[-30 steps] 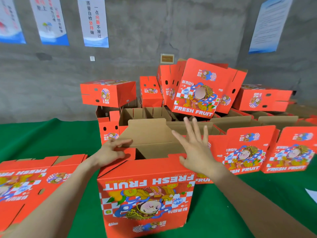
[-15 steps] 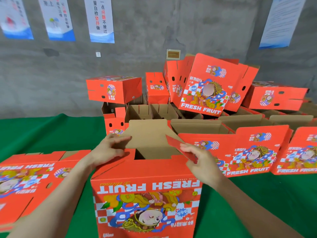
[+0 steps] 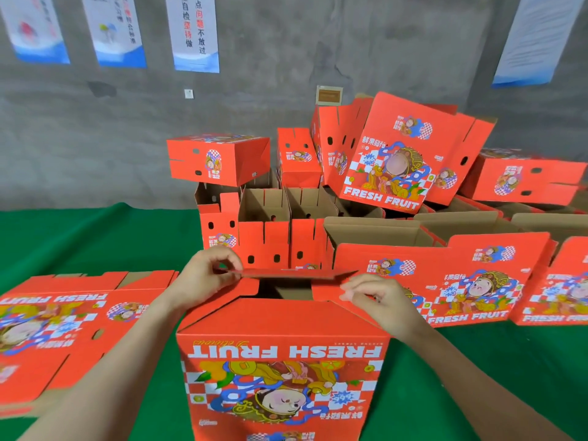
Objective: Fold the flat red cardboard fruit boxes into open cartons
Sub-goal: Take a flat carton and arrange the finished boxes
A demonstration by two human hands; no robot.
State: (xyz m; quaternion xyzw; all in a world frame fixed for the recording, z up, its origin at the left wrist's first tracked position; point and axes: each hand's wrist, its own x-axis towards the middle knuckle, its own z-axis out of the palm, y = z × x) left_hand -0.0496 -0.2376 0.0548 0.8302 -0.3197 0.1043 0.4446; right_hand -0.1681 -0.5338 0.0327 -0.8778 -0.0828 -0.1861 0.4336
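Note:
A red "FRESH FRUIT" carton (image 3: 283, 354) stands upside down right in front of me on the green table. Its end flaps are folded inward at the top. My left hand (image 3: 206, 275) pinches the left end of the far flap (image 3: 296, 273), which lies almost level over the opening. My right hand (image 3: 378, 297) has curled fingers on the right side flap (image 3: 327, 289) and holds it down. A small dark gap into the carton shows between the flaps.
A stack of flat red boxes (image 3: 63, 326) lies at my left. Folded open cartons (image 3: 445, 281) stand in rows behind and to the right, with more piled (image 3: 397, 154) against the grey wall. The green table cover (image 3: 95, 237) shows at the left.
The tall brown far flap has come down from upright to nearly flat over the top. My right hand went from spread open to holding the right flap. The view moved closer.

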